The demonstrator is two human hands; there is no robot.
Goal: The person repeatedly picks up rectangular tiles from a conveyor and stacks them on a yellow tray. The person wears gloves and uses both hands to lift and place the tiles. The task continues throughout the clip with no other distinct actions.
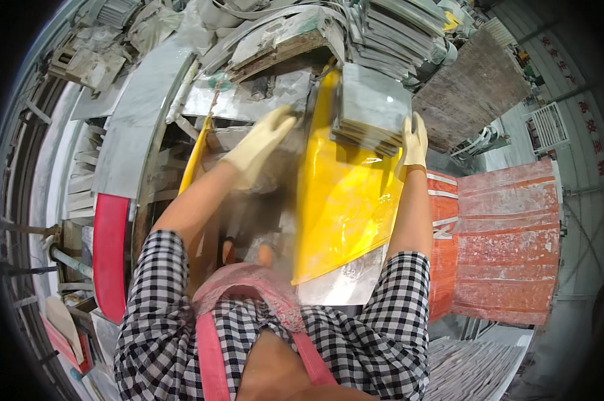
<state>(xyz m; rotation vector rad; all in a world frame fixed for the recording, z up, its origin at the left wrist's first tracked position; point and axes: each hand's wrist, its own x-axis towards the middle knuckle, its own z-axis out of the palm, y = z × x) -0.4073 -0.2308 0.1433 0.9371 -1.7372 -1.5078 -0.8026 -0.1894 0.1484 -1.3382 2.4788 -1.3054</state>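
Observation:
My left hand point(265, 142), in a cream rubber glove, reaches forward over a blurred grey-brown area, its fingers stretched and nothing visible in them. To its right stands a stack of grey marbled stone tiles point(375, 100) with pale brown edges. The stack rests at the far part of a shiny yellow sheet point(345, 207). My right hand point(414, 142), gloved the same way, lies along the right side of the stack with its fingers pointing up and slightly apart. Its palm side is hidden.
Farther back is a tall pile of thin stone slabs point(392, 37). A long grey slab point(138, 127) and a red panel point(111, 254) lie at left. On the right are a brown board point(472, 87) and a dusty orange-red surface point(506, 240).

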